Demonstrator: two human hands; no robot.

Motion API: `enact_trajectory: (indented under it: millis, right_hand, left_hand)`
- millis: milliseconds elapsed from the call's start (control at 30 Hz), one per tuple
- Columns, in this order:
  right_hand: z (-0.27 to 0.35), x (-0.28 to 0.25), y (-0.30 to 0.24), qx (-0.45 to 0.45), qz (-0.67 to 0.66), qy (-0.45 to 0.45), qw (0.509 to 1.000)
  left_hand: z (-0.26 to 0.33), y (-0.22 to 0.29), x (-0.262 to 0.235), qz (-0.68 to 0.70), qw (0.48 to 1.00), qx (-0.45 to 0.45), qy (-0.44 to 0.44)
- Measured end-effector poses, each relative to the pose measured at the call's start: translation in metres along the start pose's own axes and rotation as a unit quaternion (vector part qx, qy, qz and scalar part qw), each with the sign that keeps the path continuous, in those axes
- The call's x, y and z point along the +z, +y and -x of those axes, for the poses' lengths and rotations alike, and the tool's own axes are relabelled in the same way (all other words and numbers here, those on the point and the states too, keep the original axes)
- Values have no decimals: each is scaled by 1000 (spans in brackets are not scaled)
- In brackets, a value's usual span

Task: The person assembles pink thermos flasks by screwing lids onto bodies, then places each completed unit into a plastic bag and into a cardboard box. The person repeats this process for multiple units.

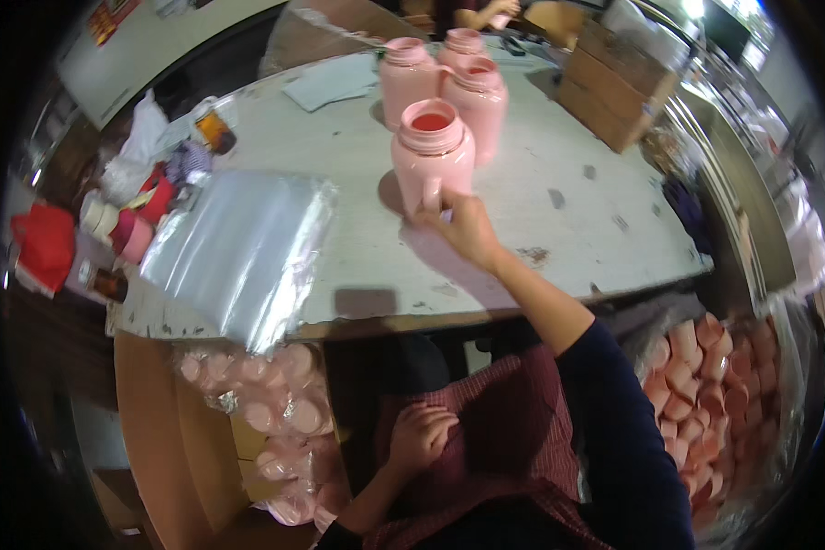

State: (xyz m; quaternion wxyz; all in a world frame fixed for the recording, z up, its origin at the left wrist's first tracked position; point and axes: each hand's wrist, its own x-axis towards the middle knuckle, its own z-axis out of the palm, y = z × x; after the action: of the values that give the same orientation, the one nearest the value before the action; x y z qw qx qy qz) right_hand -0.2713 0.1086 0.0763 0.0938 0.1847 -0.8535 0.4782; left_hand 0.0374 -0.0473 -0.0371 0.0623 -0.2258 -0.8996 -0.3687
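the nearest pink jug (437,161) stands in front of a cluster of three more pink jugs (406,90) on the pale surface (559,234), and its open neck faces up. the likeliest mishap is a knock: the jug behind and to the right is so close that a careless swing of the handle (432,189) could bump it, though whether the two touch cannot be told. a second risk is tilting, since the hold is low and on one side only, so a hasty pull might rock the body over. dragging it toward the left could also catch the loose clear plastic bags (247,238), which look slippery. the right hand (470,231) has its grip closed around the lower part of that handle, the forearm reaching up and leftward from the lower right, the elbow well out from the body. the jug's base is partly hidden by the fingers, so whether it is lifted cannot be told. the left hand (422,434) rests on the checked apron (513,403), fingers together and bent; its underside is hidden, so how tightly its grip is drawn in cannot be told.
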Motion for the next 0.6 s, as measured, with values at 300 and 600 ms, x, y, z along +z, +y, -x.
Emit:
enact_trajectory:
  millis: [300,600]
  right_hand:
    - [251,-69,-104,47,-186,-129,973]
    - [355,-182,37,120,-12,81,989]
  left_hand:
    - [-65,2,-21,664,724,-176,72]
    - [-87,10,3,561,801,-150,-141]
